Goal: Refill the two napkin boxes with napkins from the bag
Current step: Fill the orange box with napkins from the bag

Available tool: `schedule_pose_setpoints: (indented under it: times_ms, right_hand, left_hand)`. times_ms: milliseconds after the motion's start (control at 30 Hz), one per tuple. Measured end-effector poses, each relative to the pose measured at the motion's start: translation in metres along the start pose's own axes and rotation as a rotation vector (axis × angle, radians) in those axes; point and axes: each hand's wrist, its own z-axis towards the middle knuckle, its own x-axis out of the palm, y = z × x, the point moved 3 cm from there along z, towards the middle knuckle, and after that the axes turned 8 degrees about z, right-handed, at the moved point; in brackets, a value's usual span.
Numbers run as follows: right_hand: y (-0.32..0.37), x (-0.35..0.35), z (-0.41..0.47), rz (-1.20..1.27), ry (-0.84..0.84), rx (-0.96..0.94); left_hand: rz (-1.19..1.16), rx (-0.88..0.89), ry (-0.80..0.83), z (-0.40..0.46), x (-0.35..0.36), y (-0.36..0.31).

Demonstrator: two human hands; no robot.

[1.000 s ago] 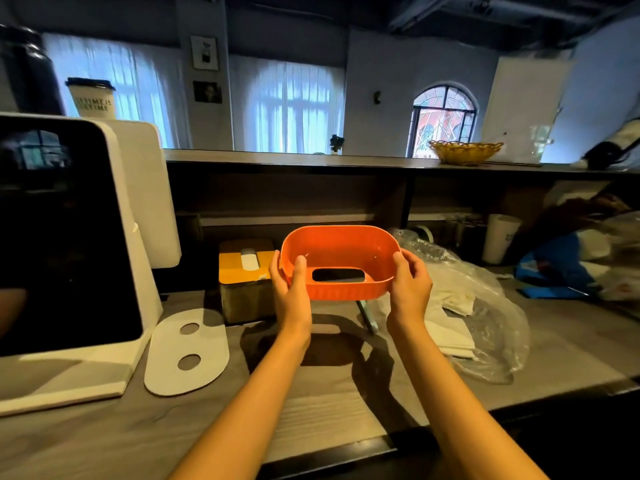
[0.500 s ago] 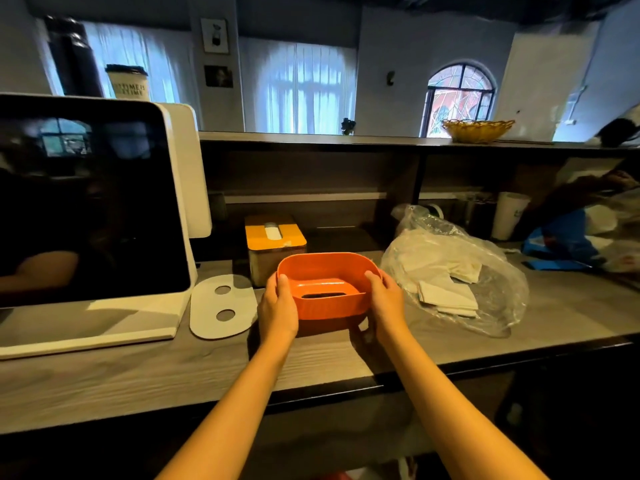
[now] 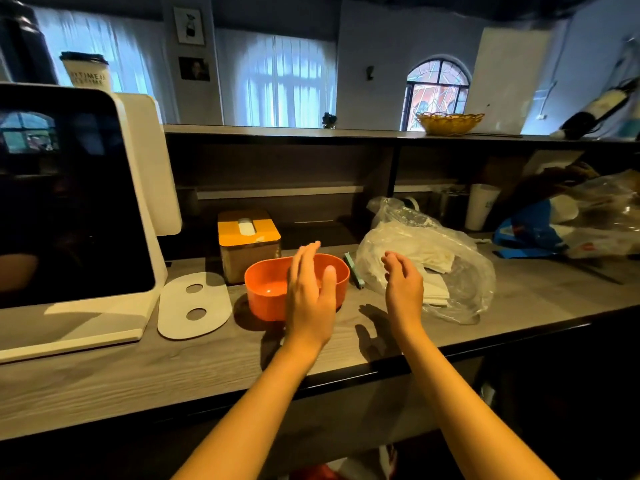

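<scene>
Orange napkin box (image 3: pixel 266 292) sits open side up on our grey counter (image 3: pixel 104 375); our left hand (image 3: pixel 310 299) hovers over it, fingers straight, holding nothing; our right hand (image 3: pixel 403 289) hangs just right of it, fingers loosely curled, empty; the clear bag of napkins (image 3: pixel 450 268) lies right; the yellow-lidded napkin box (image 3: pixel 247 244) stands just behind; a white oval lid (image 3: pixel 194 308) lies left.

This looks like a café or small shop seen from behind the service desk. A white point-of-sale terminal with a dark screen (image 3: pixel 69 202) stands on the grey wood-grain desk (image 3: pixel 104 375), a lidded paper takeaway cup (image 3: pixel 88 72) above it and a white disposable cup (image 3: pixel 481 206) further along, and a raised dark customer ledge (image 3: pixel 277 130) carries a yellow woven basket (image 3: pixel 449 123).
</scene>
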Motion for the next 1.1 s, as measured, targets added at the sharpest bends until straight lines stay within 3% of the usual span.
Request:
schedule_pose_setpoints:
  times_ms: [167,267,367,533,633,767,867,967,1100]
  right_hand:
    - [-0.005,-0.046,0.025,-0.063,-0.076,-0.001]
    - [-0.015,-0.072,0.049,-0.221,-0.049,-0.005]
    - [-0.029,-0.086,0.077,-0.410,0.061,0.012]
    - [-0.052,-0.087,0.100,-0.844,0.428,-0.039]
    - [-0.065,-0.089,0.106,-0.987,0.453,-0.113]
    - [-0.064,-0.095,0.111,-0.818,0.296,-0.213]
    - [-0.053,-0.102,0.108,-0.528,0.154,-0.283]
    - [-0.037,-0.097,0.101,-0.110,0.126,-0.123]
    - [-0.027,-0.071,0.101,0.131,0.128,0.079]
  left_hand:
    - [-0.106,-0.016,0.263,-0.008,0.064,-0.012]
    - [-0.136,-0.063,0.403,-0.004,0.100,-0.009]
    - [-0.141,-0.102,0.484,0.008,0.130,-0.005]
    - [-0.082,-0.129,0.540,0.041,0.167,0.010]
    - [-0.020,-0.111,0.578,0.051,0.181,0.022]
    - [-0.011,-0.205,0.537,0.057,0.188,0.040]
    - [-0.044,-0.188,0.508,0.057,0.188,0.039]
    - [-0.224,-0.062,0.487,0.050,0.182,0.022]
    - [-0.636,-0.175,0.605,0.043,0.188,0.010]
